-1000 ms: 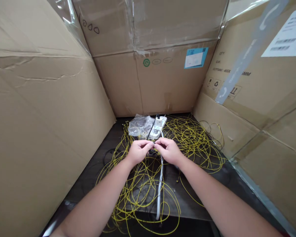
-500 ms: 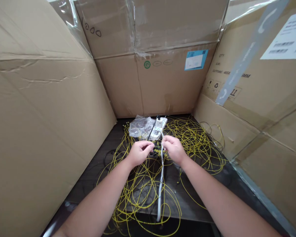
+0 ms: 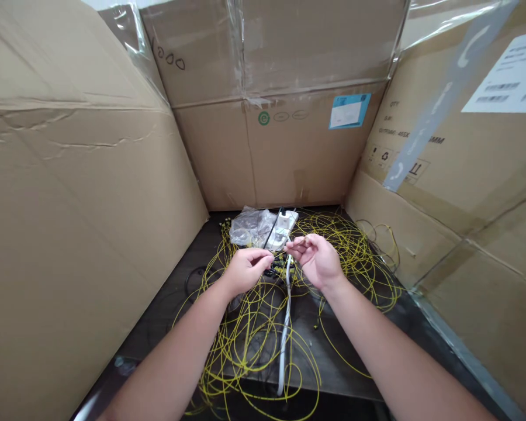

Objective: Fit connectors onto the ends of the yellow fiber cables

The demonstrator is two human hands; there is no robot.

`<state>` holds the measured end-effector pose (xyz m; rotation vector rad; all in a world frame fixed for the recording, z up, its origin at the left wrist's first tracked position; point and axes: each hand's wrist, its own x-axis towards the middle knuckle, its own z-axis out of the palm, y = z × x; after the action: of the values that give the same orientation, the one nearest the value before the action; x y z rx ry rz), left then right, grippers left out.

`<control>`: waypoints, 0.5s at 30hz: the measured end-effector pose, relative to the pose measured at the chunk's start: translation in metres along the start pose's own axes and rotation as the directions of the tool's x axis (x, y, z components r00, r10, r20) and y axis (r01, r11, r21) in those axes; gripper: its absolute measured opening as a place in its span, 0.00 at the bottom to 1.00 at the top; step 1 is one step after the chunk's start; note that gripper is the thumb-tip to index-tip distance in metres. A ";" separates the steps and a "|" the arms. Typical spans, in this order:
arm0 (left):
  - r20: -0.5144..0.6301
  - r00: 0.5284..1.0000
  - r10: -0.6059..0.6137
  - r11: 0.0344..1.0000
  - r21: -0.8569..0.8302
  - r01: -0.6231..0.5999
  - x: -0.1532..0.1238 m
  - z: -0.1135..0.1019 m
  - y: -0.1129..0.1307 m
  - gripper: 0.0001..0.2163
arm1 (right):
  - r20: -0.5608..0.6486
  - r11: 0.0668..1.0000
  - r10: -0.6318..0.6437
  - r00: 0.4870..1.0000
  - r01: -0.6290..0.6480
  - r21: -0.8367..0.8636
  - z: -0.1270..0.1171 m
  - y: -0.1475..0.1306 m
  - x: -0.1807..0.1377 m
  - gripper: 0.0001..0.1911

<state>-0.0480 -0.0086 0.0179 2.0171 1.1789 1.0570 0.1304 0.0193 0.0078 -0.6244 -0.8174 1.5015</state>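
My left hand (image 3: 249, 270) is closed in a pinch just left of the white cable (image 3: 286, 327); what lies between its fingertips is too small to make out. My right hand (image 3: 319, 258) is turned palm upward, its fingers drawn together above the top part of that cable. Whatever those fingers hold cannot be made out either. Beneath both hands lie small black-and-yellow connectors (image 3: 280, 268), partly hidden. Thin yellow wires (image 3: 245, 345) spill in loops below the left hand, and another tangle of yellow wires (image 3: 355, 251) spreads to the right.
Behind the hands are a clear plastic bag (image 3: 251, 227) and a white power strip (image 3: 289, 221) with a black plug. Large cardboard boxes stand at the left (image 3: 79, 222), back (image 3: 298, 158) and right (image 3: 477, 193) of the dark table (image 3: 342, 362).
My right hand has rolled from palm down to palm up and shifted slightly right. The left hand keeps its pinch in nearly the same spot.
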 end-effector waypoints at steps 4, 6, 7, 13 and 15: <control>-0.001 0.998 0.064 0.988 0.140 -0.063 0.008 -0.010 0.011 0.12 | -0.091 0.996 -0.087 0.992 0.089 0.026 -0.009 -0.012 0.007 0.07; 0.008 0.997 0.083 0.974 0.211 -0.082 0.012 -0.015 0.014 0.11 | -0.150 0.986 -0.128 0.980 0.141 0.084 -0.014 -0.022 0.011 0.07; 0.018 0.996 0.086 0.967 0.240 -0.088 0.014 -0.018 0.014 0.11 | -0.183 0.979 -0.140 0.973 0.164 0.123 -0.017 -0.027 0.012 0.08; 0.085 0.996 0.035 0.956 0.287 -0.058 0.017 -0.033 0.011 0.10 | -0.517 0.930 -0.321 0.794 0.367 -0.013 -0.037 -0.064 0.017 0.07; 0.105 0.994 -0.011 0.962 0.272 -0.018 0.017 -0.040 0.008 0.10 | -0.632 0.890 -0.422 0.650 0.428 -0.154 -0.047 -0.075 0.019 0.06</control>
<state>-0.0732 0.0065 0.0506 2.2550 1.3243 0.8130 0.2109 0.0437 0.0403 -0.8181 -0.3601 0.7533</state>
